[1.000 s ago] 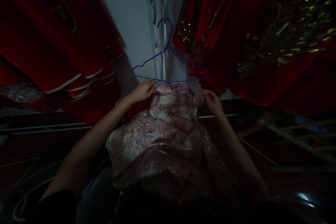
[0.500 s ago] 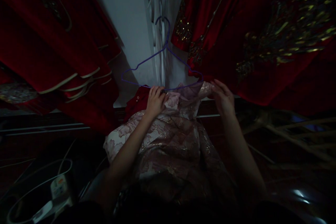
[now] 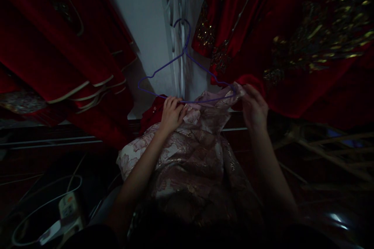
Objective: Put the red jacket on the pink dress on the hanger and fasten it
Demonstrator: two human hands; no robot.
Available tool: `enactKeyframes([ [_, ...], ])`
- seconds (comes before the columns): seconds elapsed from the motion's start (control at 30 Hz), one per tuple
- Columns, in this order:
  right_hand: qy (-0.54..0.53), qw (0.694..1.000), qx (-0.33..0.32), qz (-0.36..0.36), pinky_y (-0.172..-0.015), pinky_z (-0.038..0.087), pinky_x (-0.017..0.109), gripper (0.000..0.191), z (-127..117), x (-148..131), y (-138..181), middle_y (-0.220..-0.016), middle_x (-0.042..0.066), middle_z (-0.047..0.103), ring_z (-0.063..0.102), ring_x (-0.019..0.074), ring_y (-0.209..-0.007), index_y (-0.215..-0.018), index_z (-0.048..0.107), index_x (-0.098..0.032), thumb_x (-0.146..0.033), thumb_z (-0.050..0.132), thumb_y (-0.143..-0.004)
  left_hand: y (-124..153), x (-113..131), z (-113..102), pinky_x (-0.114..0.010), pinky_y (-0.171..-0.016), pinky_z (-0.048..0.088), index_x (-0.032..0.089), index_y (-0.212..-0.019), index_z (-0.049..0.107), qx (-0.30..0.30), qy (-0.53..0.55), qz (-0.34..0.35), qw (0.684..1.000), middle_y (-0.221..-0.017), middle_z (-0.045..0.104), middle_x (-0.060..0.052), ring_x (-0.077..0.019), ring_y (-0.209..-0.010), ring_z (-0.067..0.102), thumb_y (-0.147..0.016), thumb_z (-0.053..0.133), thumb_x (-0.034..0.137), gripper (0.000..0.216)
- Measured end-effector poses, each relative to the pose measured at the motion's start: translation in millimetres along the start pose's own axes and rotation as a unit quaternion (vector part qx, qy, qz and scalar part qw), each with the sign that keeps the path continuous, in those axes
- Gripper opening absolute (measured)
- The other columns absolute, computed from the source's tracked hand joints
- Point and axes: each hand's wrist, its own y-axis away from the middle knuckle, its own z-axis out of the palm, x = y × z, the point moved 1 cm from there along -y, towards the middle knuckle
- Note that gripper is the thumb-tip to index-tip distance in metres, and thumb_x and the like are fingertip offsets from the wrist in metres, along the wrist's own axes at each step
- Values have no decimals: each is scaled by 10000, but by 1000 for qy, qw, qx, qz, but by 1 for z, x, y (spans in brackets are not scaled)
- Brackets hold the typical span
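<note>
A purple wire hanger (image 3: 168, 63) stands upright in front of me, its hook at the top. My left hand (image 3: 173, 114) is closed on the middle of the hanger's lower bar, its fingers curled over the wire. A pale pink dress (image 3: 201, 151) with a flowered, shiny pattern hangs down below and spreads over my lap. My right hand (image 3: 254, 107) pinches the dress's shoulder edge at the hanger's right end, and that end lies against the cloth there. The hanger's left end is bare.
Red garments with pale trim (image 3: 96, 46) hang at the left, and red cloth with gold sequins (image 3: 309, 46) hangs at the right. Behind the hanger is a white cabinet door (image 3: 143, 15). A white power strip (image 3: 68, 210) with a looped cable lies at lower left. Wooden bars (image 3: 327, 153) stand at right.
My right hand has moved outward and slightly up, drawing the dress's shoulder over the hanger's right end. My left hand stays on the lower bar.
</note>
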Motion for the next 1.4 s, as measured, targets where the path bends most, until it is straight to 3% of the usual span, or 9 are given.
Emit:
enactKeyframes([
  [0.27,18,992,116,-48,-1026,441,450,317,-15,7,-9,-1144,38,648,597,204,-1127,-1064,631,-232,-273,611,-750,1,-1,-1,-533,-1132,277,247,-948,667,-3,0,-5,1000,-1206,578,-79,-264,-1201,444,-910,456,350,238],
  [0.4,11,997,72,-41,-1025,443,460,324,-6,-7,-3,-1172,54,640,587,217,-1150,-1080,626,-233,-310,601,-766,1,-2,0,-522,-1130,284,250,-934,668,-3,-4,-7,1000,-1200,578,-69,-259,-1201,443,-910,460,351,232],
  [0.57,64,995,-52,-49,-1030,444,466,402,18,-29,9,-1307,68,574,531,242,-1231,-1162,595,-243,-409,607,-796,0,-2,2,-501,-1138,267,249,-885,670,3,14,-4,1000,-1201,572,-60,-251,-1206,442,-903,481,345,212],
  [0.77,96,973,-167,-129,-981,483,439,420,47,-36,-18,-1258,36,608,573,243,-1165,-1194,572,-296,-489,586,-821,-7,2,14,-469,-1124,261,231,-851,671,17,71,-28,997,-1126,597,-45,-210,-1128,475,-902,503,368,223],
  [0.9,236,940,-167,-180,-906,494,437,387,58,-41,-35,-1138,64,650,603,249,-1048,-1184,580,-264,-472,516,-863,-12,6,17,-442,-1102,264,235,-812,672,16,116,-56,992,-1087,610,-37,-200,-1093,482,-899,505,404,253],
  [1.03,422,864,-154,-226,-905,432,486,355,56,-52,-40,-998,89,651,574,278,-1000,-1124,626,-241,-458,499,-873,-16,7,14,-417,-1115,227,240,-846,675,4,158,-65,985,-1055,617,-20,-178,-1074,493,-913,481,414,269],
  [1.13,479,829,-153,-247,-938,376,516,363,57,-53,-41,-936,88,632,548,289,-1001,-1090,632,-236,-489,477,-882,-17,4,11,-414,-1127,197,234,-822,668,-1,180,-71,981,-1034,625,-15,-172,-1066,506,-915,477,420,282],
  [1.27,462,832,-177,-251,-984,348,511,367,66,-43,-40,-946,84,642,566,271,-961,-1058,590,-222,-503,399,-918,-19,2,1,-421,-1143,176,229,-823,650,-22,187,-60,980,-1073,639,-18,-176,-1095,513,-922,464,403,273],
  [1.4,450,846,-161,-235,-888,419,473,390,71,-31,-41,-983,105,652,585,274,-934,-1036,562,-211,-521,352,-927,-22,-12,-14,-408,-1128,229,221,-824,637,-38,184,-14,982,-1222,593,-20,-177,-1175,483,-924,461,394,267],
])
